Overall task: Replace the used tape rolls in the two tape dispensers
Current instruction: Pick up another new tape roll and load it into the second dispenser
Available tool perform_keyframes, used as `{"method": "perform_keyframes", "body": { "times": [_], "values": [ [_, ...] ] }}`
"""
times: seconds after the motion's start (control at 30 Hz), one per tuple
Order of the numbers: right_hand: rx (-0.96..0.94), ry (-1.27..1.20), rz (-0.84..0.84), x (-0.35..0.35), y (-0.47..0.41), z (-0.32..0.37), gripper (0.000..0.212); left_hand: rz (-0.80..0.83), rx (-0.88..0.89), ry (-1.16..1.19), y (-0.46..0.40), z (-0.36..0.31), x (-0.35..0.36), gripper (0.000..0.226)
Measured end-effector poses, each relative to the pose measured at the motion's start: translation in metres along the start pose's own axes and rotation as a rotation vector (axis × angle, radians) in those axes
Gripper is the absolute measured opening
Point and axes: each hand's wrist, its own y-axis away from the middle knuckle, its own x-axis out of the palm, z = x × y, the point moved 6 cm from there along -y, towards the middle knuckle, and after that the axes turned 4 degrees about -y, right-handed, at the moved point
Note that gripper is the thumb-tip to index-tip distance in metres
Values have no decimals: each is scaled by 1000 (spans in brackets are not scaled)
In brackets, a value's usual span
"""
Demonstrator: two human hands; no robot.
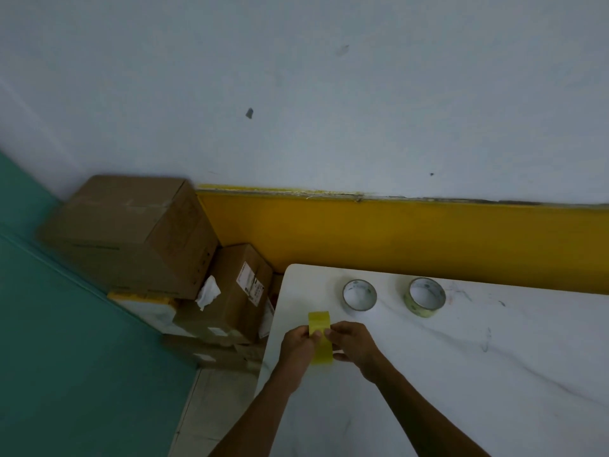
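Note:
A yellow tape roll (319, 321) stands on edge between both hands, near the left edge of the white marble table (478, 357). My left hand (298, 349) grips its left side, thumb on the outer face. My right hand (354, 344) pinches the roll from the right, fingertips on the tape surface. Farther back lie two more rolls flat on the table: a thin, nearly used-up roll (359, 294) and a thicker clear yellowish roll (425, 296). No tape dispenser is in view.
Stacked cardboard boxes (131, 235) fill the floor corner left of the table, with crumpled white paper (207, 293) among them. A yellow band (395, 239) runs along the white wall behind the table. A green wall (66, 341) is at left.

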Motion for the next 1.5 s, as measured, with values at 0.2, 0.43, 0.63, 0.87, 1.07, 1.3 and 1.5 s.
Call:
{"method": "perform_keyframes", "body": {
  "times": [0.2,0.43,0.63,0.87,1.07,1.3,1.5],
  "values": [
    [-71,-5,-59,-24,37,16,22,47,61,-18,25,-22,16,20],
    [-136,-66,-210,-87,99,25,19,159,178,-141,55,-60,70,10],
    [-183,-121,-396,-167,170,15,22,308,289,-238,111,-98,152,10],
    [-224,-218,-582,-264,271,-29,27,469,398,-343,194,-114,262,10],
    [-231,-300,-655,-336,366,-90,21,569,461,-400,288,-98,354,15],
    [-230,-340,-752,-411,472,-162,16,672,483,-427,387,-62,456,28],
    [-198,-353,-807,-464,534,-213,17,722,479,-425,445,-33,529,16]
  ]
}}
